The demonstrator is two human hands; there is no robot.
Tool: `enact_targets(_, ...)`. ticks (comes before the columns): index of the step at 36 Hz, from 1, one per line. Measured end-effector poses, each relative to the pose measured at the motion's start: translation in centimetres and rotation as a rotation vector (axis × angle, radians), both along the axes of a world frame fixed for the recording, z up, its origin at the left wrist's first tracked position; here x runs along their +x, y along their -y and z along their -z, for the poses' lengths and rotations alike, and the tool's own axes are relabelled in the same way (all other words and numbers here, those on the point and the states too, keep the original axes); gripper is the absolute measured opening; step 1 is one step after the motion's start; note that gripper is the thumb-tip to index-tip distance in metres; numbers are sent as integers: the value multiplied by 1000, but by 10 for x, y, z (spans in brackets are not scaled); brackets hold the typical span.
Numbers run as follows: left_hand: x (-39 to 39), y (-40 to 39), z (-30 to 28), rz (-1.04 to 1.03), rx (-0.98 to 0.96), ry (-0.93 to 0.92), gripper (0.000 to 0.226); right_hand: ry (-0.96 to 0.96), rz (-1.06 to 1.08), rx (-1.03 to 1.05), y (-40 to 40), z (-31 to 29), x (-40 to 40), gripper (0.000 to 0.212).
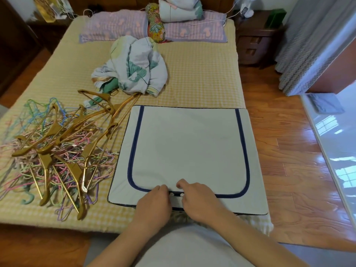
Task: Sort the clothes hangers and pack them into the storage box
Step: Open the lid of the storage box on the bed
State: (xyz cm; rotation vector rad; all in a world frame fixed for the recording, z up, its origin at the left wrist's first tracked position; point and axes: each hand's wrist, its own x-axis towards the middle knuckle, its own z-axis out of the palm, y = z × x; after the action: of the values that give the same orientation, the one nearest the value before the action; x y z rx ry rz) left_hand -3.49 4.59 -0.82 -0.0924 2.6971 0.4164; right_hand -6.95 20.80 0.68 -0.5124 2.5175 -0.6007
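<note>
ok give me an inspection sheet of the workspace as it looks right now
surface: bed with a yellow checked cover, seen from the foot end
job's things: white storage box with blue zip trim lies flat and closed on the bed; tangled pile of gold and pastel wire hangers to its left, none packed
clutter: crumpled floral bedding behind the hangers; pillows and folded quilt at the head
grippers: left hand and right hand side by side at the box's near edge, fingers curled at the zip pulls
cables: white cable across the right pillow
surroundings: wooden floor, nightstand, curtain
</note>
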Motion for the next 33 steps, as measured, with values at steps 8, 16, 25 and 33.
enact_targets(8, -10, 10, -1, -58, -3, 168, 14, 19, 105, 177, -115, 6, 3, 43)
enact_targets(16, -15, 1, -3, 9, -6, 255, 16, -200, 108, 363, -205, 23, -23, 25)
enact_targets(25, -21, 8, -14, 2, 47, 309, 21, -364, 37, 469, -187, 9, -150, 21)
enact_targets(33, -11, 1, -21, -117, 111, 254, 22, -417, 180, 469, -171, 1, -273, 20)
